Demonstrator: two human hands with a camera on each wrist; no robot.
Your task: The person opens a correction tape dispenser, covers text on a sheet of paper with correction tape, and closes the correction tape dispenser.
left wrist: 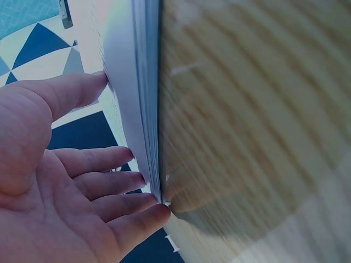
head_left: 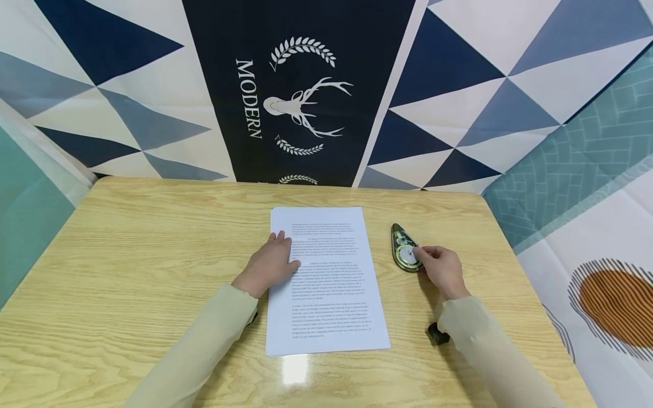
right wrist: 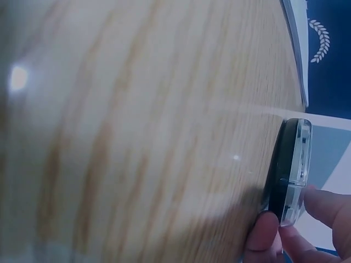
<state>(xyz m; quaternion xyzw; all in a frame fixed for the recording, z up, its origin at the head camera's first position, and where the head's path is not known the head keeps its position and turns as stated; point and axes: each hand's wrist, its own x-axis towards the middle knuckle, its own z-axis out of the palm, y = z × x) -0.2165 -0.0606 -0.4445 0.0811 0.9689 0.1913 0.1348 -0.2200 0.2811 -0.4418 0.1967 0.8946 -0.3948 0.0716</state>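
A stack of printed paper (head_left: 331, 294) lies on the wooden table, its layered edge (left wrist: 147, 109) showing in the left wrist view. On its left side rests my left hand (head_left: 271, 260), fingers fairly straight and thumb over the top sheet. To the right of the stack is a teardrop-shaped correction tape (head_left: 406, 249) with a dark and green body and a clear cover. My right hand (head_left: 445, 271) pinches its wide near end; in the right wrist view the thumb (right wrist: 323, 205) presses the clear side while fingertips (right wrist: 262, 233) touch the edge and underside.
The wood-grain table (head_left: 153, 272) extends around the paper on all sides. Behind it hangs a patterned cloth (head_left: 306, 96) with a deer head and triangles. A dark wrist strap piece (head_left: 437, 334) shows below the right sleeve.
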